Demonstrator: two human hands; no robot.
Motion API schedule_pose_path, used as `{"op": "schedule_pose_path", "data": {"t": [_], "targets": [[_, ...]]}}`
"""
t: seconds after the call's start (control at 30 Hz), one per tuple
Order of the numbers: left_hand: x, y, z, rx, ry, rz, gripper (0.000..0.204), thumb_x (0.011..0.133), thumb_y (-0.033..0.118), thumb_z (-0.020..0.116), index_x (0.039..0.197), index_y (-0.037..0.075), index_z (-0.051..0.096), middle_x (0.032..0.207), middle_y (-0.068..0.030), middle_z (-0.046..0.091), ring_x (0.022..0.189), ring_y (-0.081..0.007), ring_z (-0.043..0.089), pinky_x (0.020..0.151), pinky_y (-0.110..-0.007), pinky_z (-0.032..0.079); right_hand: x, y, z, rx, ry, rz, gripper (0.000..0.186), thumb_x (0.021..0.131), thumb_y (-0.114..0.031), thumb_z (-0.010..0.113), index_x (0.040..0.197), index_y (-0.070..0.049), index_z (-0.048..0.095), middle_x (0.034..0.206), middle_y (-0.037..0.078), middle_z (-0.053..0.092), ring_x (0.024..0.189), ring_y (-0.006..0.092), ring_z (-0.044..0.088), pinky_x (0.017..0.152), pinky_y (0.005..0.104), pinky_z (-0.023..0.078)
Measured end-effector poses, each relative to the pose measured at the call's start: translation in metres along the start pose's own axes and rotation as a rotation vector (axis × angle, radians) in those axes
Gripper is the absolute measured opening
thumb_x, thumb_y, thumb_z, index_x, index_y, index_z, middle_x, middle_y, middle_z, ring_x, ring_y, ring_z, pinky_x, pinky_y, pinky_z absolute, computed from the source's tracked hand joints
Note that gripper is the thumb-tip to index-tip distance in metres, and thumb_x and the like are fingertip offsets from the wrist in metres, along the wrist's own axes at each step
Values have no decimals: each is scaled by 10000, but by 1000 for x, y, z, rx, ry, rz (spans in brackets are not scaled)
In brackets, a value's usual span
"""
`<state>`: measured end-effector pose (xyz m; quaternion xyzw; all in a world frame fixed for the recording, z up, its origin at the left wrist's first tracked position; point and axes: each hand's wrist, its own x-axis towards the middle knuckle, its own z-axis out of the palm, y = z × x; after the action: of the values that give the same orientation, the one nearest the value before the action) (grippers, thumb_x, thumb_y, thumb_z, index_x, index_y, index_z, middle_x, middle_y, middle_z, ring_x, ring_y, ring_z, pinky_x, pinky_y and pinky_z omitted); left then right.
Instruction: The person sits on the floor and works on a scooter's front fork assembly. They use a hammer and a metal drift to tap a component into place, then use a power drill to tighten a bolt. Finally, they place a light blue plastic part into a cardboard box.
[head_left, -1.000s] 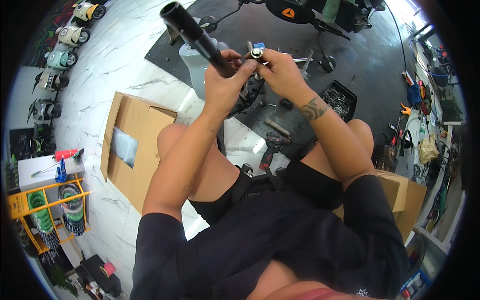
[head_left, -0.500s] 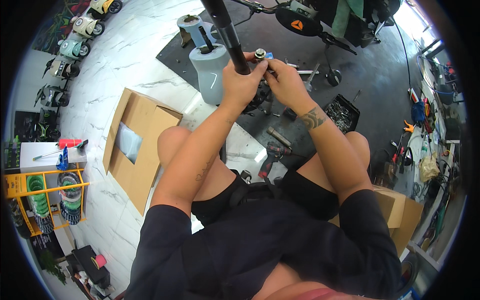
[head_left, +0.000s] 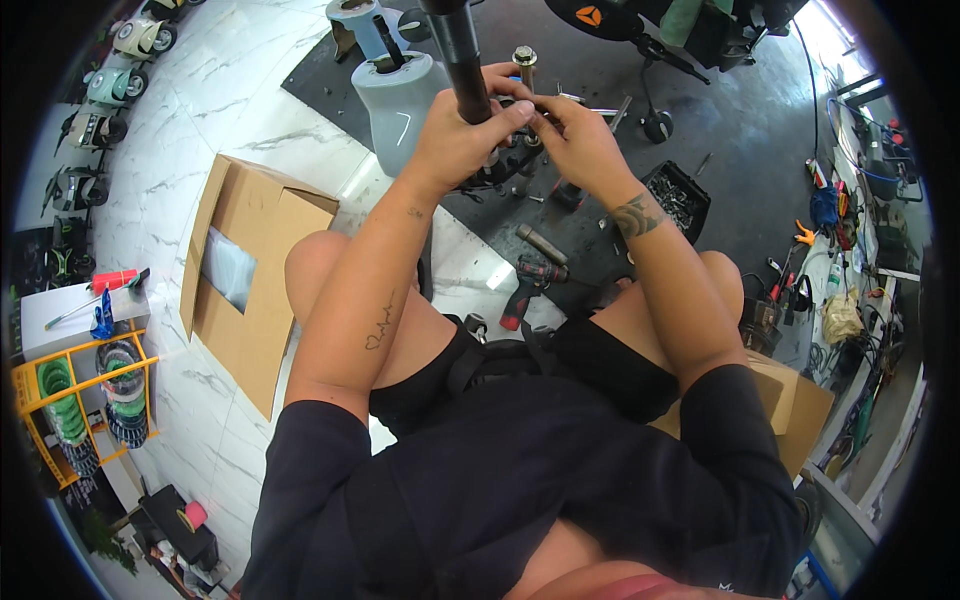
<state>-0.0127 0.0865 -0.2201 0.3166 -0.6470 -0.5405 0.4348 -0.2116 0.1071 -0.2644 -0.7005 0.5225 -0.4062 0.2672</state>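
A long bolt with a flanged hex head stands upright between my hands, its head up. My right hand is closed, thumb and fingers pinched at the bolt's lower shank. My left hand curls round the lower end of a dark tube, with fingers behind it and thumb stretched across to the bolt. The left fingertips lie close to the shank; their exact contact is hidden. Below the hands, dark metal parts are partly covered. A grey-blue plastic shell stands left of the tube.
A cordless drill and a metal cylinder lie on the floor between my knees. A black tray of screws sits to the right. An opened cardboard box stands left; tools line the right wall.
The bolt now stands higher above my fingers, showing much of its shank where mostly its head showed before. Both hands stay close together; the whole view has shifted slightly.
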Motion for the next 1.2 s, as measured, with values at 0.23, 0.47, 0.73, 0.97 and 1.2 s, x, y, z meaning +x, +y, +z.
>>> {"op": "schedule_pose_path", "data": {"t": [0.23, 0.47, 0.73, 0.97, 1.2], "targets": [[-1, 2, -6, 53, -128, 19, 401, 984, 147, 707, 1364, 21, 684, 1560, -47, 545, 747, -53, 558, 672, -231, 491, -5, 11, 1, 54, -43, 36, 356, 1008, -267, 700, 1264, -20, 698, 1048, 164, 758, 869, 283, 740, 804, 377, 576], [-1, 4, -3, 30, -137, 29, 386, 969, 171, 732, 1322, 17, 711, 1489, -44, 614, 701, -48, 569, 630, -233, 466, 11, 25, -68, -252, -176, 402, 489, 1019, -454, 632, 1064, 21, 741, 900, 141, 773, 835, 249, 744, 800, 358, 569], [0, 9, -10, 42, -160, -16, 396, 972, 110, 674, 1354, 9, 688, 1538, -42, 577, 738, -50, 544, 664, -222, 476, -111, 167, 86, -593, -1034, 463, 397, 913, -384, 689, 973, -2, 781, 939, 182, 792, 859, 386, 768, 849, 458, 622], [7, 11, -19, -26, -165, -73, 420, 925, 57, 698, 1341, -1, 697, 1541, -88, 574, 721, -36, 510, 651, -204, 476, -186, 226, 197, -535, -519, 840, 540, 928, -398, 721, 1330, -56, 607, 1362, 186, 590, 1270, 427, 616, 1025, 593, 501], [7, 13, -27, -92, -103, -100, 346, 930, 37, 700, 1274, 27, 741, 1465, -108, 634, 649, -23, 488, 610, -214, 454, -161, 244, 168, -505, -769, 632, 542, 965, -337, 647, 1341, 35, 530, 1368, 261, 562, 1233, 472, 632, 1013, 588, 520]]}}
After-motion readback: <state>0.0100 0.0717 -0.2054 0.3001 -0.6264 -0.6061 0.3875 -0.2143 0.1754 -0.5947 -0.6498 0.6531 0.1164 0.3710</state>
